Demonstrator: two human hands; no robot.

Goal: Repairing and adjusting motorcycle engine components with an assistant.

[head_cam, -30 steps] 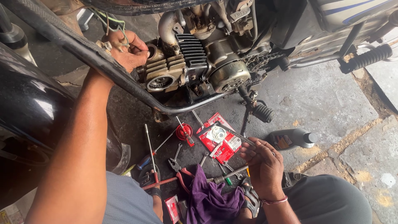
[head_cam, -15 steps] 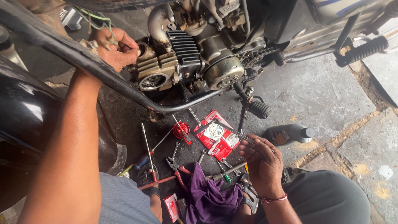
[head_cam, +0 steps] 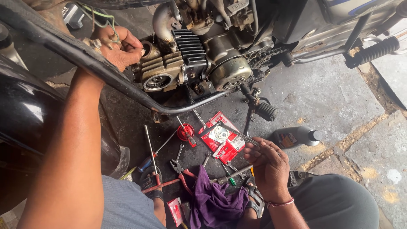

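Greasy metal fills the head view: the left hand (head_cam: 121,46) is curled, fingers pressed together, against the side of the motorcycle engine (head_cam: 178,68), which is hung in the black frame tube (head_cam: 85,63) above the oily floor. Lower down, the right hand (head_cam: 267,163) is closed with its fingertips pinching a long thin metal tool (head_cam: 239,135), held just over a red parts packet (head_cam: 222,138). Pliers (head_cam: 178,166), a red-handled screwdriver (head_cam: 186,133), a purple rag (head_cam: 216,201) and a grey oil bottle (head_cam: 296,136) are scattered nearby.
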